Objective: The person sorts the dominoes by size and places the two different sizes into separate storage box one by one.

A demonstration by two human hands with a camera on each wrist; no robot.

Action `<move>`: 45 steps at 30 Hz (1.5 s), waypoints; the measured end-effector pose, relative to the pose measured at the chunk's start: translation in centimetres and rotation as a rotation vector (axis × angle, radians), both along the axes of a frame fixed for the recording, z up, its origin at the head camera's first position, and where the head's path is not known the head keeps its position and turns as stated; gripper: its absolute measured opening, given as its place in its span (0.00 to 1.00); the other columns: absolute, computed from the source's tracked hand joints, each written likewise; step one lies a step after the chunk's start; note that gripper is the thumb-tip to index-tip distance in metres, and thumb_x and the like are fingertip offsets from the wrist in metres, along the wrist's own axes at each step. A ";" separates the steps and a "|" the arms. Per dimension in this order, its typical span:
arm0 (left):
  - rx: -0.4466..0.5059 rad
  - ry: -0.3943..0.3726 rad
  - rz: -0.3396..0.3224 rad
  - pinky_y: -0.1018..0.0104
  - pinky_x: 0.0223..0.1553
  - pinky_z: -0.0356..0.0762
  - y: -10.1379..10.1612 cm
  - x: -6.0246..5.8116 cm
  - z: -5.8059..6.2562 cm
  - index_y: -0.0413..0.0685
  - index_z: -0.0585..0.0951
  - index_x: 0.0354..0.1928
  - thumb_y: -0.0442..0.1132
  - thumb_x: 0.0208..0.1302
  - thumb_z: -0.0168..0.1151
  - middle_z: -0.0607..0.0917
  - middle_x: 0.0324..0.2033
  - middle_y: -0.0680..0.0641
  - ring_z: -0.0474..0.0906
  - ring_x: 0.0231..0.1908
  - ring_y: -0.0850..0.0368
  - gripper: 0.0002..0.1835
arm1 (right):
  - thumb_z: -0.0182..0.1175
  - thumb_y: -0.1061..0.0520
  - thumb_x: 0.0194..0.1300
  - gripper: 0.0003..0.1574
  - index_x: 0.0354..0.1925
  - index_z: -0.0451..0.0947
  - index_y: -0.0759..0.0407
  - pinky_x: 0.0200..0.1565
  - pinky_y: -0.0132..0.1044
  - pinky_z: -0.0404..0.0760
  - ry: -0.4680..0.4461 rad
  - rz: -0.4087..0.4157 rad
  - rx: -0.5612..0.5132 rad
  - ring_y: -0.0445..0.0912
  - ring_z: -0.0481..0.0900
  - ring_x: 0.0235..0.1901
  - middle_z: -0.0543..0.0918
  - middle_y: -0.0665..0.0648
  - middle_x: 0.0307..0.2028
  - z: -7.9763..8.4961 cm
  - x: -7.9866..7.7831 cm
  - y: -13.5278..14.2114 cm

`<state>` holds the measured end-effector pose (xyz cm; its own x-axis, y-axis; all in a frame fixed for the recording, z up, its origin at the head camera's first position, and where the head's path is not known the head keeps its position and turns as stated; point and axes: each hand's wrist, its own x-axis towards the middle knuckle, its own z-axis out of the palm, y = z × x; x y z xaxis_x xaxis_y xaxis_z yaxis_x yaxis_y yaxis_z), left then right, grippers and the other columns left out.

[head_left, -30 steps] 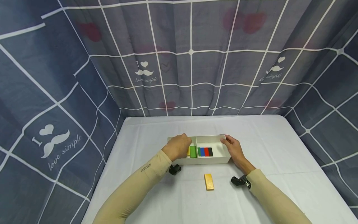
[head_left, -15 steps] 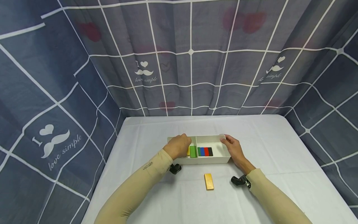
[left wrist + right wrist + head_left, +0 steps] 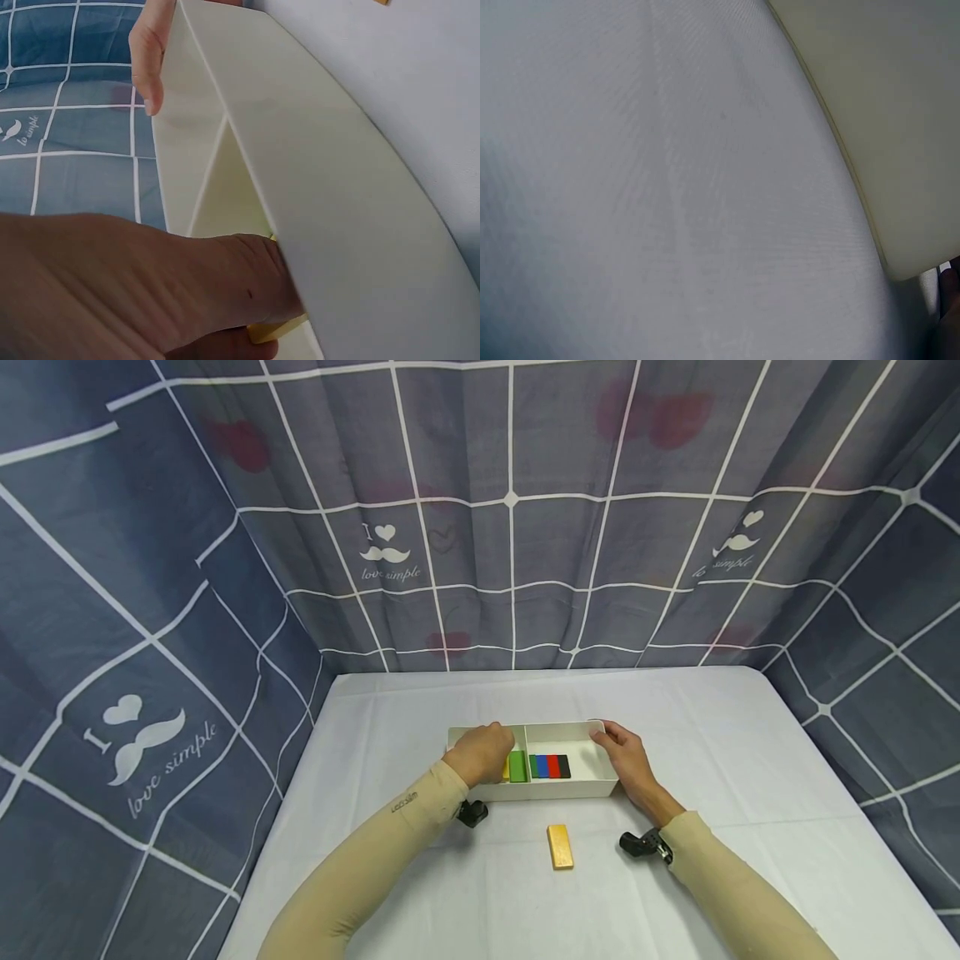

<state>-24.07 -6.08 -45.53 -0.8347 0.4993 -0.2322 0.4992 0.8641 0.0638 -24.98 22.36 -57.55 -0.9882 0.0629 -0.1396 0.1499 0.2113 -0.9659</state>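
Note:
A white two-compartment box (image 3: 570, 789) stands on the table. My left hand (image 3: 483, 754) reaches into its left compartment. In the left wrist view, the thumb and fingers pinch a yellow block (image 3: 271, 330) low inside the box; most of the block is hidden behind the hand. Beside it, against the divider, lies a light green block (image 3: 518, 767). Dark green, blue, red and black blocks sit side by side in the right compartment, the red block (image 3: 553, 767) among them. My right hand (image 3: 632, 767) grips the box's right end, thumb over the rim.
A gold bar (image 3: 560, 847) lies on the white tablecloth (image 3: 637, 906) in front of the box. A dark checked curtain (image 3: 465, 552) encloses the table at the back and sides. Black wrist cameras hang under both wrists.
The left forearm and hand have shifted very slightly to the right. The right hand, box, blocks and gold bar show no visible movement.

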 end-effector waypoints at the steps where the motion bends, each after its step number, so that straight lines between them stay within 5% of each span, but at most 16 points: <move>1: -0.002 -0.002 -0.001 0.65 0.33 0.80 0.0 0.0 -0.1 0.45 0.86 0.37 0.32 0.61 0.80 0.86 0.33 0.49 0.76 0.28 0.58 0.08 | 0.60 0.41 0.83 0.39 0.79 0.71 0.63 0.57 0.29 0.78 -0.001 -0.001 0.001 0.58 0.78 0.70 0.78 0.68 0.74 0.0 0.0 0.0; 10: 0.000 0.004 0.010 0.64 0.36 0.82 0.0 -0.5 -0.8 0.44 0.89 0.42 0.33 0.60 0.81 0.87 0.35 0.49 0.78 0.31 0.56 0.10 | 0.60 0.41 0.83 0.39 0.78 0.72 0.62 0.57 0.30 0.78 -0.001 -0.005 0.005 0.58 0.78 0.69 0.79 0.68 0.73 0.2 0.1 0.0; 21: 0.006 -0.002 -0.004 0.64 0.32 0.79 -0.1 -1.1 -1.7 0.44 0.87 0.37 0.31 0.59 0.79 0.87 0.33 0.48 0.75 0.28 0.57 0.08 | 0.60 0.42 0.83 0.39 0.79 0.71 0.63 0.63 0.36 0.77 -0.010 -0.005 0.001 0.57 0.77 0.71 0.78 0.67 0.74 0.1 0.1 0.0; 30: 0.019 -0.018 -0.019 0.65 0.31 0.77 0.0 -1.2 -2.2 0.46 0.83 0.33 0.29 0.62 0.74 0.86 0.31 0.50 0.73 0.27 0.58 0.08 | 0.61 0.41 0.83 0.39 0.78 0.72 0.63 0.57 0.28 0.78 -0.001 -0.008 -0.010 0.56 0.78 0.68 0.79 0.67 0.73 0.0 0.1 0.0; 45: 0.038 -0.024 -0.008 0.66 0.33 0.78 0.1 -1.4 -2.8 0.45 0.84 0.36 0.29 0.62 0.75 0.86 0.31 0.50 0.74 0.28 0.58 0.07 | 0.60 0.41 0.83 0.38 0.78 0.72 0.63 0.59 0.29 0.78 0.002 -0.006 -0.011 0.54 0.78 0.68 0.78 0.67 0.74 0.0 0.0 0.0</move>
<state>-25.47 -6.03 -48.30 -0.8249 0.5147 -0.2334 0.5040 0.8569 0.1083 -24.97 22.38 -57.58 -0.9881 0.0673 -0.1380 0.1489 0.1994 -0.9686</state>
